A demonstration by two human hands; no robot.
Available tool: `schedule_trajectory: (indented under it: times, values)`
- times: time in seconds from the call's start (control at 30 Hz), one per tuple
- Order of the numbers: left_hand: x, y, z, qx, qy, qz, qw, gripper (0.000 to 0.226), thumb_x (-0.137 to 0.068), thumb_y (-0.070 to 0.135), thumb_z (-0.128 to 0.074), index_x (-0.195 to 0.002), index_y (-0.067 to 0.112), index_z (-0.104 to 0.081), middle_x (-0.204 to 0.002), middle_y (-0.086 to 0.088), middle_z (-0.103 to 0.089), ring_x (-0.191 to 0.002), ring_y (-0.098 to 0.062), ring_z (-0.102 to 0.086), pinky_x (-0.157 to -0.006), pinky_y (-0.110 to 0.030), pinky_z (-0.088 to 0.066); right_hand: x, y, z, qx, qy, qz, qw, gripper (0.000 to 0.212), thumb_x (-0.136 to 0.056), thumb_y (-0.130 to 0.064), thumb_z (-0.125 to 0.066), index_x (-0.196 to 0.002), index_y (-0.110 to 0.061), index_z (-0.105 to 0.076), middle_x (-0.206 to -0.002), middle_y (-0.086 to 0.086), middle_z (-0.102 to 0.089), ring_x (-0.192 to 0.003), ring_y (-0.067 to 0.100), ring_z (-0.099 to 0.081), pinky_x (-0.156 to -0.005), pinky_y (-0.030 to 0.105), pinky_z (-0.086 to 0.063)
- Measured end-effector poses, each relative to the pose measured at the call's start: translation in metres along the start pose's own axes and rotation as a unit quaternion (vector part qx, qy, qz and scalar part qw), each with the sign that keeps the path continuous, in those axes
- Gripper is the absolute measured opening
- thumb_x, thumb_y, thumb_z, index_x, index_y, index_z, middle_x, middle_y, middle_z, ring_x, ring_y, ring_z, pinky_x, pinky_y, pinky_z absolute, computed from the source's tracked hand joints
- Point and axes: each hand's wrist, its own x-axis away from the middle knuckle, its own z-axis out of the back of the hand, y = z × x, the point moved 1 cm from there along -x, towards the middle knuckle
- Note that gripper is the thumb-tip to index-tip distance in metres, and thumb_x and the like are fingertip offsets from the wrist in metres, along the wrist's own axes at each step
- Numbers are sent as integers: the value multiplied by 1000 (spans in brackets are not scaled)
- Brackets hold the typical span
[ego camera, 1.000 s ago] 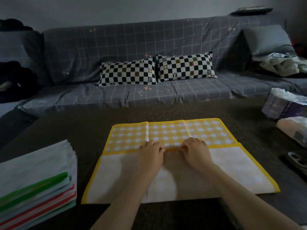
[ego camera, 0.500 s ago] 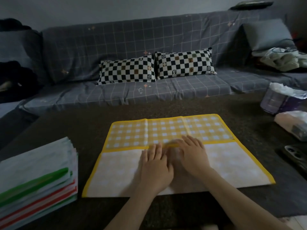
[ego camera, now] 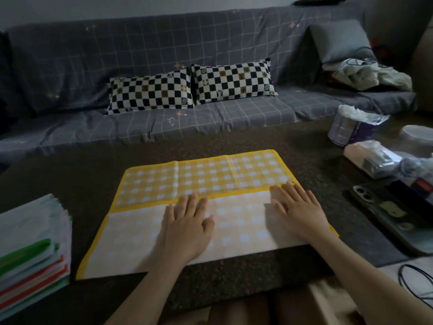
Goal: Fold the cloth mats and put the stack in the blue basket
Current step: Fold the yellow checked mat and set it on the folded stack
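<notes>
Neither of your hands grips anything: from the head view, both lie flat, palms down, with fingers straight on the yellow checked mat [ego camera: 203, 181]. Your left hand [ego camera: 188, 225] presses near the middle of the folded-over flap, whose pale underside faces up, and its fingertips reach the yellow hem where the flap's edge meets the checked face. Your right hand [ego camera: 298, 208] presses further toward the mat's right end, its fingertips also at that hem, and the two hands sit apart from each other.

The mat lies spread on the dark table [ego camera: 82, 184], with its near half folded over toward the far side, so a strip of yellow check shows beyond the flap. To your left, at the table's near edge, sits a stack of folded mats [ego camera: 32, 249] with green and orange-red borders, well apart from the yellow one.

To your right on the table lie a phone [ego camera: 389, 212] in a dark case, a tissue pack [ego camera: 370, 158] and a purple-wrapped roll [ego camera: 351, 131]. Beyond the table stands a grey grid-patterned sofa [ego camera: 93, 66] with two checkered pillows [ego camera: 189, 87] side by side.
</notes>
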Motion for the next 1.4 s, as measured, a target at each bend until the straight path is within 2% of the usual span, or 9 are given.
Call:
schedule_trajectory:
  times: [0.27,0.47,0.63,0.8,0.97,1.13,1.27,1.33,1.4]
  values:
    - [1,3,1,10,6,1,1000,59,-97,54,-8,-151,34,8,-159,3,16,-146,-20,17,-117,-50,7,-3,-7,2,-3,-12,-9,1000,58,-96,-56,-10,-150,-35,-1,-159,-1,5,-146,19,11,-117,42,9]
    - [8,8,3,32,68,8,997,55,-97,49,-22,-149,30,-20,-156,-2,-19,-142,-27,-16,-117,-51,-11,4,-74,3,-74,-8,83,994,50,-101,-41,-20,-150,-33,-12,-159,0,0,-146,18,7,-117,37,6]
    - [17,21,-2,20,52,33,998,66,-95,52,-16,-153,20,-6,-161,-5,-2,-148,-24,5,-117,-50,5,3,-112,-12,-56,11,134,989,49,-101,-38,-19,-150,-33,-12,-159,-5,-2,-146,14,3,-118,35,1]
    - [23,-22,-1,19,10,7,1000,62,-95,58,-12,-151,36,4,-160,5,10,-146,-18,14,-116,-49,10,0,-107,-17,-11,9,125,992,50,-100,-44,-12,-149,-36,-4,-159,-8,2,-146,12,4,-118,35,0]
    - [34,-108,2,2,-8,89,996,63,-92,65,-8,-148,43,9,-159,9,15,-145,-18,19,-116,-50,10,2,-107,-18,4,25,128,991,87,-66,-56,18,-148,-39,-7,-158,-9,-3,-146,12,-1,-117,34,-3]
    - [38,-123,2,31,0,76,997,63,-92,66,-11,-148,43,7,-159,10,15,-145,-16,19,-116,-45,13,-1,-106,-19,21,22,127,991,68,-83,-57,8,-148,-40,-3,-159,-9,0,-146,12,1,-117,34,-2]
    - [40,-118,5,45,-5,76,996,63,-94,64,-14,-149,42,5,-159,9,15,-145,-17,19,-117,-47,12,4,-108,-15,11,13,123,992,88,-65,-57,21,-148,-39,-2,-158,-9,1,-146,13,2,-117,34,-1]
    - [39,-115,8,65,-10,89,994,62,-94,63,-17,-150,41,-2,-160,8,11,-146,-18,17,-117,-48,10,4,-110,-15,4,15,122,992,87,-67,-57,21,-148,-38,-4,-159,-8,0,-146,13,2,-117,35,-2]
    - [34,-102,16,108,6,94,990,57,-96,59,-22,-148,38,-20,-161,6,-1,-147,-18,7,-118,-48,2,6,-111,-14,-2,17,119,993,70,-82,-58,7,-148,-37,-6,-159,-8,-1,-147,14,1,-118,35,-2]
